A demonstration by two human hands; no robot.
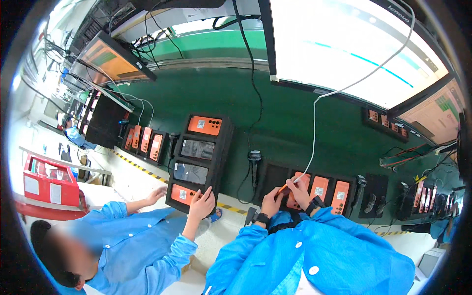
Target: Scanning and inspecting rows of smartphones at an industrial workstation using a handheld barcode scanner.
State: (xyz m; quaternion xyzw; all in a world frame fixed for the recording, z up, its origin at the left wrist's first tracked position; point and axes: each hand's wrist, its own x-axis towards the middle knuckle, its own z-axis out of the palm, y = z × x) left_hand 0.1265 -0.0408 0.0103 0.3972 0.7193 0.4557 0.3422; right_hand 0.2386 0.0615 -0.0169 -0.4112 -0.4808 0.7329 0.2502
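Scanner (pixel 254 157) on bench (pixel 206 96), between 2 trays (pixel 224 147), phones (pixel 319 187) in right tray (pixel 273 176), monitor (pixel 339 49) behind

Matt phone tray (pixel 274 177), probably foam

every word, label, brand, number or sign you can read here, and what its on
Large monitor: pale lettering on its dark bezel, not copied here; the bright screen is too washed out to read.
Orange phones: white labels, too small to read.
Red box: white sheets, too blurred to read.
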